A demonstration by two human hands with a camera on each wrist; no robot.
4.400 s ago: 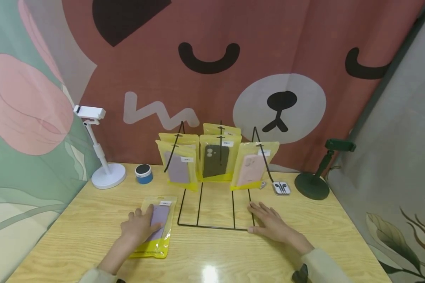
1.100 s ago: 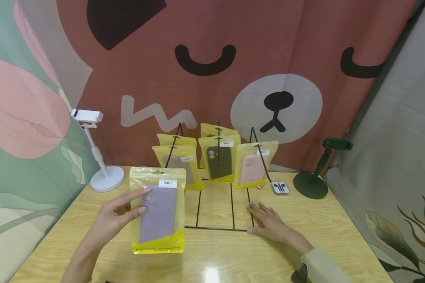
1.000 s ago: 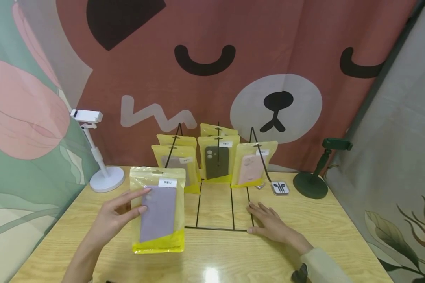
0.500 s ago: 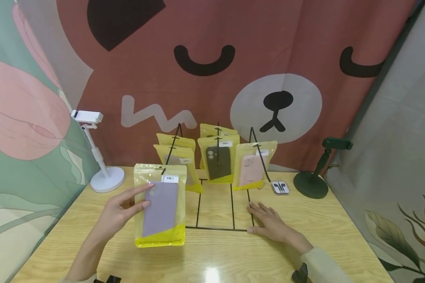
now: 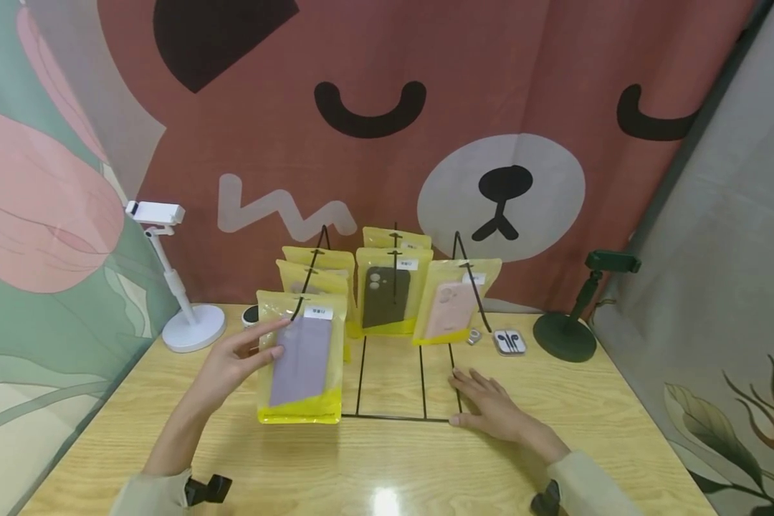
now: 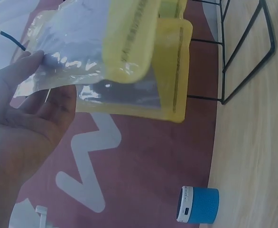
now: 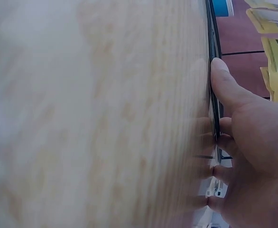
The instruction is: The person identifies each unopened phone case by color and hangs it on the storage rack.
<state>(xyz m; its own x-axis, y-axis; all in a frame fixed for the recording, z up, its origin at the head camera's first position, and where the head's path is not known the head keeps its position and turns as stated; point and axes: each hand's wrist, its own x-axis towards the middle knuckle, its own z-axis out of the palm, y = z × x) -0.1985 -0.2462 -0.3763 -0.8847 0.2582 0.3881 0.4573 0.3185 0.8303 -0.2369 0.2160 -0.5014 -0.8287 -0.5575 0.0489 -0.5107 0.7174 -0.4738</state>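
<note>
My left hand (image 5: 232, 369) pinches the left edge of a yellow-and-clear bag holding a purple phone case (image 5: 302, 362). The tip of the rack's left hook crosses the top of that bag, near its hanging slot. In the left wrist view the thumb lies on one face of the bag (image 6: 82, 38) and the fingers behind it. Other bagged phone cases hang on the black wire rack (image 5: 422, 380): two behind on the left hook, a black case (image 5: 385, 297) in the middle, a pink case (image 5: 448, 312) at right. My right hand (image 5: 493, 408) rests with spread fingers on the rack's front right corner.
A white phone stand (image 5: 193, 326) stands at the back left, with a blue speaker (image 6: 203, 205) beside it, partly hidden in the head view. Boxed earphones (image 5: 509, 342), a small metal ring (image 5: 474, 336) and a dark green stand (image 5: 564, 337) are at right.
My left hand lifted the purple-case bag off the table, then carried it forward and slightly right to the left hook's tip. The right hand has stayed on the rack's corner.
</note>
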